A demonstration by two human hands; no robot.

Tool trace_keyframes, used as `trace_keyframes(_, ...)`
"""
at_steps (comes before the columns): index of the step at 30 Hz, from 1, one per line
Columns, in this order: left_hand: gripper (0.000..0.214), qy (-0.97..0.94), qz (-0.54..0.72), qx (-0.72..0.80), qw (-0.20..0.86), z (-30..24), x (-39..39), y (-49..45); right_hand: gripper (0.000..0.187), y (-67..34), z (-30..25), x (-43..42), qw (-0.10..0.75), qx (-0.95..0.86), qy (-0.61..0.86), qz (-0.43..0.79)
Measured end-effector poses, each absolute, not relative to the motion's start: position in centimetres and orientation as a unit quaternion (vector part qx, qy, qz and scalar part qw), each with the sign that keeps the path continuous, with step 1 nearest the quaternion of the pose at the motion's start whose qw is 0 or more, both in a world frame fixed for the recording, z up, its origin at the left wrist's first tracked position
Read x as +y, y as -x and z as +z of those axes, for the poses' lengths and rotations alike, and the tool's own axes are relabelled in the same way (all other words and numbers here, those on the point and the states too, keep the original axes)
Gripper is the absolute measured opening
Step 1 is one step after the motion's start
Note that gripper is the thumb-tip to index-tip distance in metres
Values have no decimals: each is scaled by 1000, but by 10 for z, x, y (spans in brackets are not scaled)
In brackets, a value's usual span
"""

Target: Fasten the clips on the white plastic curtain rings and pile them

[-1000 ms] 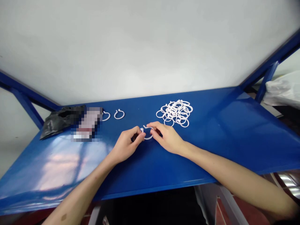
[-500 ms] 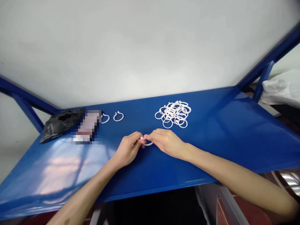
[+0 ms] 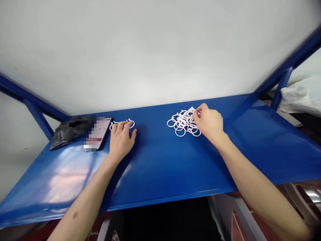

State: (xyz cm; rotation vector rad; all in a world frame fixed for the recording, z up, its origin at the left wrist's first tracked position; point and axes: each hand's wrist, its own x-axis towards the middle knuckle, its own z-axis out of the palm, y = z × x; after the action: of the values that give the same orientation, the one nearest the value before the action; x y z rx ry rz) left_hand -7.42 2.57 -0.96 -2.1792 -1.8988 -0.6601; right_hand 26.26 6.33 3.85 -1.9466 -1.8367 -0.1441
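My left hand (image 3: pixel 121 138) lies palm down over white shower curtain rings at the left, its fingers stretched out and the thumb apart. One curtain ring (image 3: pixel 132 124) shows past its fingertips and another (image 3: pixel 111 126) shows to the left, partly covered. Whether a further ring lies under the palm is hidden. At the right edge of a heap of white curtain rings (image 3: pixel 180 131), my right hand (image 3: pixel 210 122) has its thumb and fingers pinched together on a ring, mostly hidden by the fingers.
A phone (image 3: pixel 100 134) with a partly blurred screen rests left of my left hand. Beside it lies a black plastic bag (image 3: pixel 62 135). The blue table (image 3: pixel 160 167) meets a pale wall (image 3: pixel 160 60). A white plastic bag (image 3: pixel 303 95) sits beyond the right frame.
My hands have come apart from the ring they both held. The left has moved left over the separate rings and opened. The right has moved up and right to the heap.
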Motion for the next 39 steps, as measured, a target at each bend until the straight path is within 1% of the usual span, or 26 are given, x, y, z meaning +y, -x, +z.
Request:
trace_keyframes(4, 36, 716, -180, -663, 125, -15, 31, 82, 29, -279, 41, 72, 175, -621, 761, -58)
trace_keyframes(7, 31, 720, -167, -663, 118, -16, 31, 82, 32, -279, 41, 71, 134, -618, 773, -53)
trace_keyframes(10, 27, 726, -181, -654, 109, -15, 30, 80, 36, -277, 41, 70, 122, -626, 769, -51)
trace_keyframes(12, 24, 729, -198, -646, 105, -13, 29, 77, 37, -275, 42, 68, 135, -627, 765, -60)
trace_keyframes(15, 20, 735, -233, -631, 92, -5, 25, 68, 36, -266, 42, 62, 186, -643, 738, -81)
trace_keyframes(18, 18, 755, -265, -597, 59, 3, 17, 53, 32, -246, 36, 47, 252, -719, 644, -62)
trace_keyframes(21, 18, 798, -293, -527, 17, 7, 6, 39, 32, -222, 25, 26, 296, -810, 505, 38)
trace_keyframes(25, 15, 853, -303, -423, -31, 4, -8, 27, 41, -198, 11, 0, 285, -845, 401, 211)
trace_keyframes(27, 16, 869, -293, -396, -45, 2, -13, 25, 37, -194, 8, -6, 295, -834, 381, 268)
trace_keyframes(31, 17, 884, -279, -372, -45, 0, -16, 22, 21, -195, 4, -6, 338, -809, 358, 320)
trace_keyframes(34, 11, 891, -286, -350, -41, 1, -17, 20, 22, -196, 3, -3, 352, -799, 345, 344)
trace_keyframes(36, 5, 879, -318, -354, -39, 1, -18, 18, 23, -196, 3, -2, 358, -800, 345, 336)
trace_keyframes(37, 3, 863, -343, -369, -36, 2, -19, 17, 22, -197, 3, -2, 363, -802, 344, 328)
trace_keyframes(39, 7, 816, -393, -423, -39, 3, -19, 16, 22, -197, 4, -2, 373, -806, 338, 311)
